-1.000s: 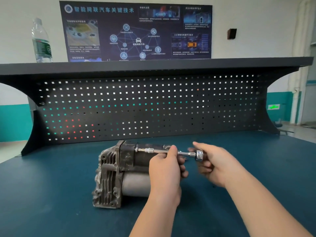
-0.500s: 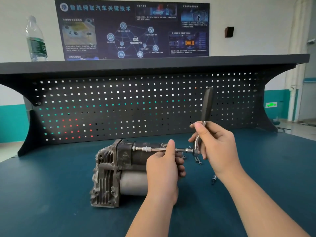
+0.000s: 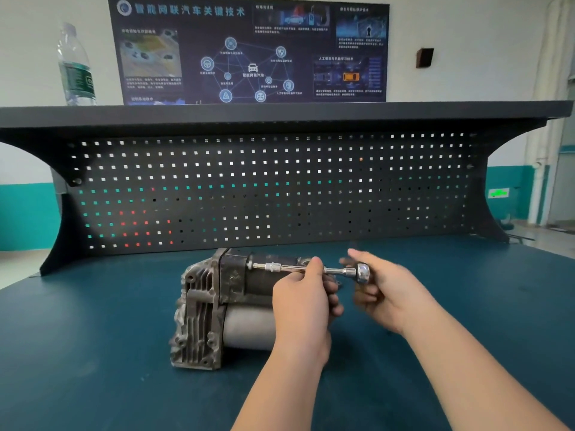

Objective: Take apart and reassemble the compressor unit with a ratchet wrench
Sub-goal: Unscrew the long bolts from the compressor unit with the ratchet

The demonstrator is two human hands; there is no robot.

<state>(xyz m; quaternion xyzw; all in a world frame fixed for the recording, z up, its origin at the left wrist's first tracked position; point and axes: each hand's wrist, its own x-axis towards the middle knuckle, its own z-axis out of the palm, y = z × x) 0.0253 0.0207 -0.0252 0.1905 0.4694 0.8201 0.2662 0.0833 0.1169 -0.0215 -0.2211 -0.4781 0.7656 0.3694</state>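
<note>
Ratchet set on a bolt at the upper face of the compressor, both hands on the tool.

Nearest, the left hand (image 3: 303, 303) curls its fingers and thumb round the slim chrome extension bar (image 3: 292, 268), steadying it; the right hand (image 3: 384, 293), blurred, grips the handle behind the shiny chrome ratchet wrench head (image 3: 362, 273). Beyond them the grimy grey cast-metal compressor unit (image 3: 217, 306) lies on the dark teal bench top (image 3: 93, 337), near its middle, before the black perforated back panel (image 3: 280, 188). To do this step well, I judge the bar should stay straight in line with the bolt, the left hand only guiding, so the socket does not slip.
</note>
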